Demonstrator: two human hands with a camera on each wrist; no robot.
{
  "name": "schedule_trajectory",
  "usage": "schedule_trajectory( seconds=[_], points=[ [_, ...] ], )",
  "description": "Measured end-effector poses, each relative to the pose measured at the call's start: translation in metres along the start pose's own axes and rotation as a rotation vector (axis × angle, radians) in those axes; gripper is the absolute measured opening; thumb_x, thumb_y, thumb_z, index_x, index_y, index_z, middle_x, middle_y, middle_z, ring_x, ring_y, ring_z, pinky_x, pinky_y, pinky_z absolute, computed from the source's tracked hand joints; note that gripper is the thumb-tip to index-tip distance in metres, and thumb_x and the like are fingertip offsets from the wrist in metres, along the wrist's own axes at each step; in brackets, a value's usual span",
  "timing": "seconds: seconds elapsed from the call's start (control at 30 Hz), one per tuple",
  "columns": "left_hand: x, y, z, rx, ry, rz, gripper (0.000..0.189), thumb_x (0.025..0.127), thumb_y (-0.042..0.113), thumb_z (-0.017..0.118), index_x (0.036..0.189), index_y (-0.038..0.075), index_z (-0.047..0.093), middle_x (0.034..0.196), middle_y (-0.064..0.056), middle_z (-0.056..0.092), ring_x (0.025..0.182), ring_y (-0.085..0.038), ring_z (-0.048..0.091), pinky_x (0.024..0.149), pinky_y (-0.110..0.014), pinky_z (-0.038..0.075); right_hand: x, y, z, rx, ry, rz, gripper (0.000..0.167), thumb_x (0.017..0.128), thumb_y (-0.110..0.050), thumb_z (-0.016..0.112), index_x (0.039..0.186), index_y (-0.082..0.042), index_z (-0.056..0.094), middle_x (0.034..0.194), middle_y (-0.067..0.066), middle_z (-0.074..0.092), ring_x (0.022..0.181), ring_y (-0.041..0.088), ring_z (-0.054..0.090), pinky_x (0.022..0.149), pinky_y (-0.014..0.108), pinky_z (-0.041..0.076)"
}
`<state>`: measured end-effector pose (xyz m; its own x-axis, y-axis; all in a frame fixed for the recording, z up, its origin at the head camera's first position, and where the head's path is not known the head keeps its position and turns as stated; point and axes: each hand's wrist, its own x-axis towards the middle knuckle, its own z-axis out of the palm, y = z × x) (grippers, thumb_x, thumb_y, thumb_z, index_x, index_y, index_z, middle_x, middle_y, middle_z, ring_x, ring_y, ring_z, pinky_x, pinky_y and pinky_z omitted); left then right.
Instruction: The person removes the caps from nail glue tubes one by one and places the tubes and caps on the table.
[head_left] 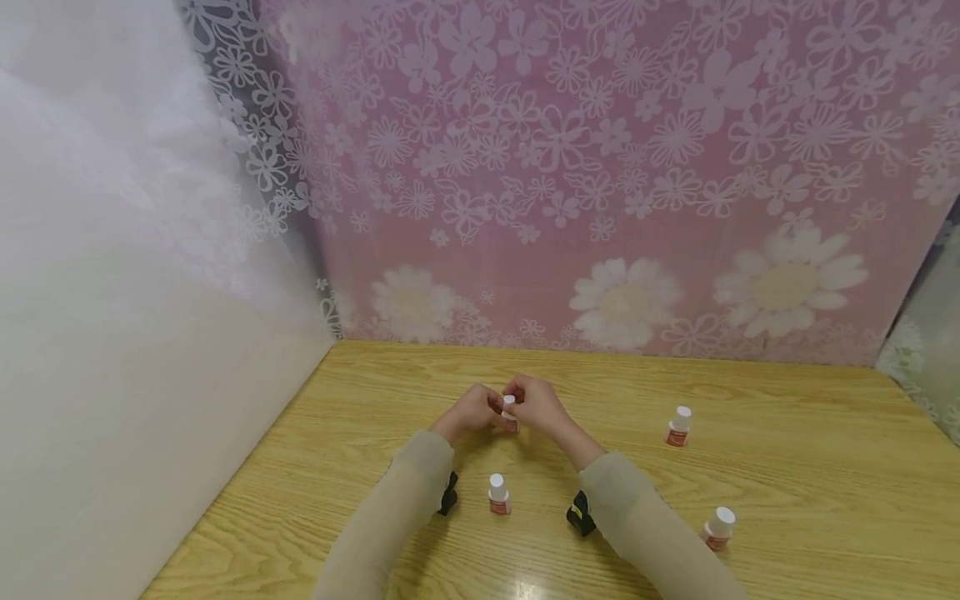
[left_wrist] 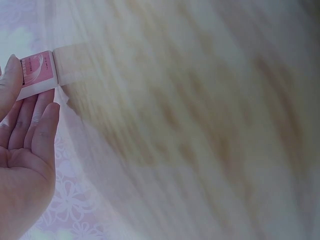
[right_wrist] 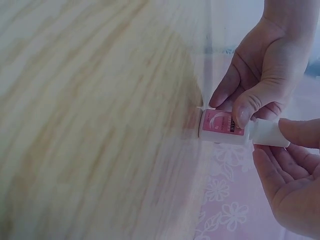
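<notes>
Both hands meet at one small white bottle [head_left: 511,425] with a pink-red label, standing upright on the wood-grain table. My left hand [head_left: 474,410] grips the bottle's body, its thumb lying over the label in the left wrist view. From the other side my right hand [head_left: 540,404] pinches the white cap [right_wrist: 266,133] between thumb and fingers. In the right wrist view the cap sits at the bottle's neck, and the base is right at the tabletop [right_wrist: 125,120].
Nearer me, between the forearms, stands a matching bottle [head_left: 498,495]. Another bottle [head_left: 678,427] is off to the right, and a third [head_left: 719,530] stands by the right sleeve, partly hidden. A pink flowered cloth [head_left: 525,250] hangs behind the table; a white sheet [head_left: 150,333] borders the left.
</notes>
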<state>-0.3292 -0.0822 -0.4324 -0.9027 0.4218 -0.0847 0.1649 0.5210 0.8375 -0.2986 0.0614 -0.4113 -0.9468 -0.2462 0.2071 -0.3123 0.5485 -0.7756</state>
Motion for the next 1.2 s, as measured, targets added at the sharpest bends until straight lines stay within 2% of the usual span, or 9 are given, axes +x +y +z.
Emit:
schedule_trajectory(
  seconds=[0.2,0.33,0.53,0.63,0.9,1.2],
  points=[
    [0.0004,-0.0005,-0.0001,0.013,0.004,-0.011,0.015,0.069,0.011,0.076,0.068,0.002,0.063,0.060,0.002,0.054,0.059,-0.009,0.039,0.054,-0.021,0.032,-0.0005,-0.0018,-0.0006,0.014,-0.012,-0.004,0.013,0.078,0.004,0.062,0.091,0.002,0.060,0.082,0.008,0.059,0.078,0.021,0.057,0.066,0.032,0.046],
    [0.0008,-0.0013,0.0004,0.017,0.008,-0.008,0.016,0.069,0.011,0.076,0.067,0.002,0.062,0.057,0.002,0.050,0.057,-0.009,0.037,0.052,-0.021,0.031,-0.0005,-0.0015,-0.0008,0.014,-0.015,-0.004,0.014,0.077,0.000,0.065,0.090,0.000,0.060,0.082,0.007,0.060,0.078,0.020,0.057,0.066,0.032,0.046],
    [0.0003,-0.0014,0.0008,-0.022,0.001,-0.008,0.007,0.074,0.007,0.071,0.073,0.001,0.068,0.065,-0.001,0.063,0.057,-0.008,0.041,0.053,-0.021,0.034,-0.0002,-0.0018,-0.0023,-0.032,-0.015,0.015,0.022,0.073,-0.013,0.073,0.087,-0.003,0.058,0.078,0.003,0.058,0.071,0.017,0.053,0.062,0.031,0.043],
    [-0.0002,-0.0003,0.0006,-0.029,-0.001,-0.015,0.007,0.074,0.008,0.071,0.075,0.002,0.069,0.068,-0.003,0.065,0.057,-0.009,0.040,0.054,-0.021,0.033,0.0006,0.0000,-0.0020,-0.060,-0.013,0.045,0.024,0.072,-0.017,0.074,0.083,-0.005,0.056,0.075,0.002,0.056,0.067,0.016,0.050,0.059,0.029,0.041],
    [-0.0005,0.0006,0.0004,0.003,0.011,-0.030,0.015,0.069,0.010,0.075,0.065,0.003,0.063,0.054,0.002,0.051,0.054,-0.009,0.034,0.051,-0.022,0.029,0.0019,0.0016,-0.0013,-0.084,0.008,0.064,0.023,0.073,-0.015,0.074,0.077,-0.005,0.054,0.069,0.003,0.053,0.061,0.015,0.048,0.054,0.027,0.039],
    [0.0014,-0.0006,0.0011,-0.004,0.008,-0.039,0.011,0.070,0.008,0.075,0.070,0.001,0.065,0.056,-0.001,0.053,0.053,-0.009,0.034,0.051,-0.022,0.029,0.0010,0.0026,-0.0018,-0.059,0.018,0.046,0.021,0.073,-0.014,0.073,0.077,-0.005,0.055,0.068,0.002,0.054,0.062,0.015,0.048,0.054,0.026,0.040]
  ],
)
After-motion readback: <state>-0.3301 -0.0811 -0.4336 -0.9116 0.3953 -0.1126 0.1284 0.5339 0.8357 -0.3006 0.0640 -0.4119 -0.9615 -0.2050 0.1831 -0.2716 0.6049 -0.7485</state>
